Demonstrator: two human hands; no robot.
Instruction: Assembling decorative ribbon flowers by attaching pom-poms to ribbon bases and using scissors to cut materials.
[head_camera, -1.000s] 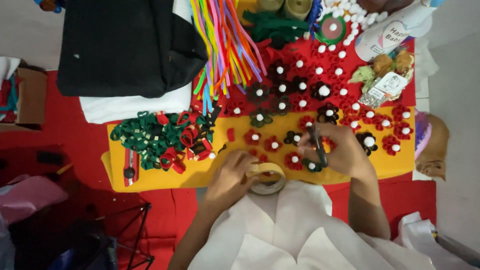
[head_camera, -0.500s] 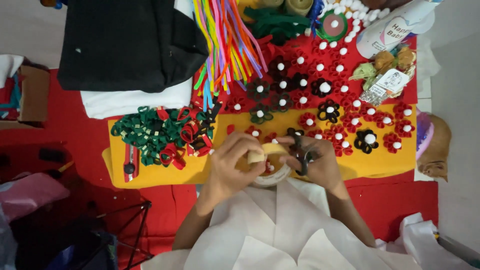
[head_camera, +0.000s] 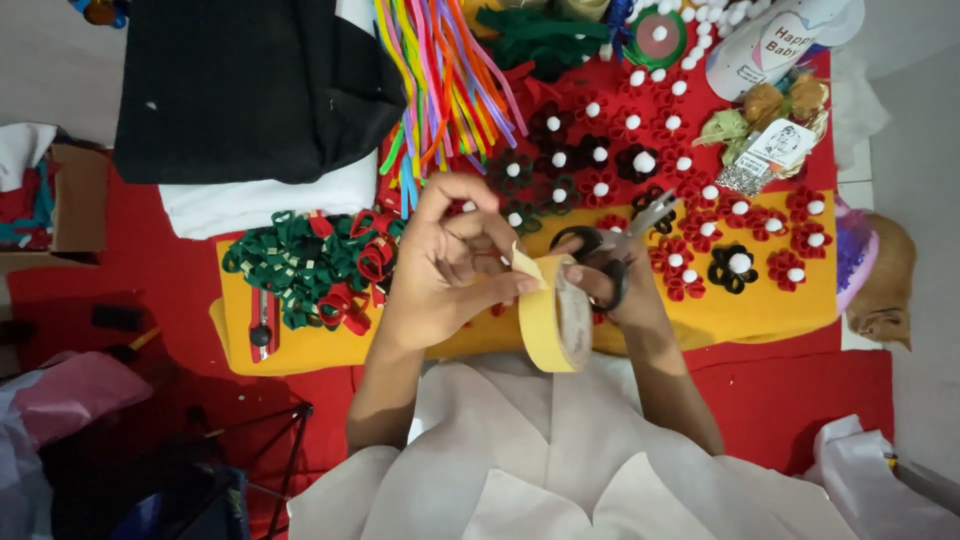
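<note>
— What's nearest?
— The roll of tape (head_camera: 556, 322), upright over the person's lap. The left hand (head_camera: 445, 262) has its fingers (head_camera: 500, 287) pinched together on the tape's loose end.
— And the right hand (head_camera: 612, 290)?
— Behind the roll, fingers clamped through the black scissors (head_camera: 608, 250).
— Beyond?
— Yellow cloth (head_camera: 740, 310) with red felt flowers (head_camera: 690, 262), green loops (head_camera: 290, 265), then coloured pipe cleaners (head_camera: 450, 75).
</note>
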